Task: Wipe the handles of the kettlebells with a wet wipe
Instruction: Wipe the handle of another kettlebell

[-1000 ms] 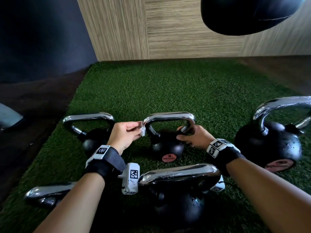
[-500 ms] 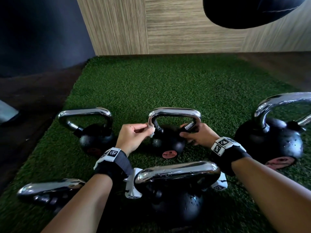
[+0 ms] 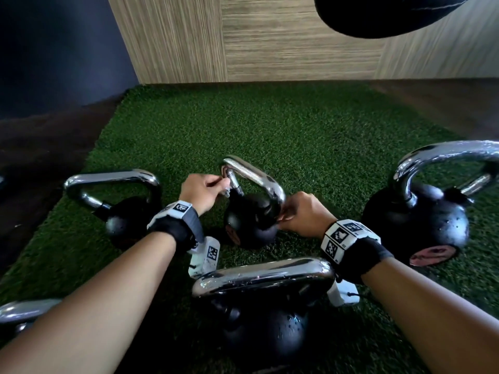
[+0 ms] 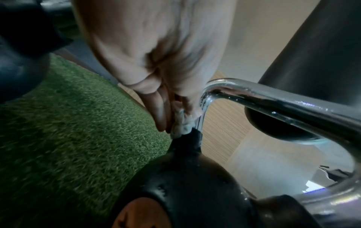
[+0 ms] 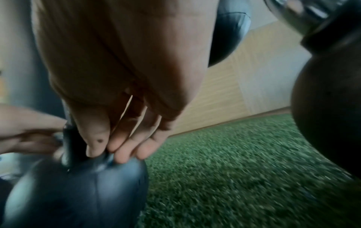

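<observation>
The small black kettlebell [image 3: 251, 222] stands mid-turf, its chrome handle [image 3: 256, 176] running diagonally away from me. My left hand [image 3: 213, 184] pinches a crumpled white wet wipe [image 3: 226, 191] against the handle's left post, just above the black neck. The left wrist view shows the wipe [image 4: 181, 123] squeezed between fingertips and chrome handle [image 4: 273, 101]. My right hand [image 3: 294, 214] pinches the handle's right post where it meets the ball. In the right wrist view its thumb and fingers [image 5: 117, 146] clamp that black neck on the kettlebell [image 5: 78, 192].
Other chrome-handled kettlebells stand around: one at left [image 3: 118, 206], a large one at right [image 3: 421, 220], one close in front of me [image 3: 264, 314], a handle at lower left [image 3: 24, 311]. Green turf [image 3: 270, 130] stretches to a wood-panel wall. A black bag [image 3: 391, 12] hangs overhead.
The small kettlebell has been turned, so its handle now runs diagonally instead of facing me square. Both hands stayed on its posts, the left still pinching the wipe.
</observation>
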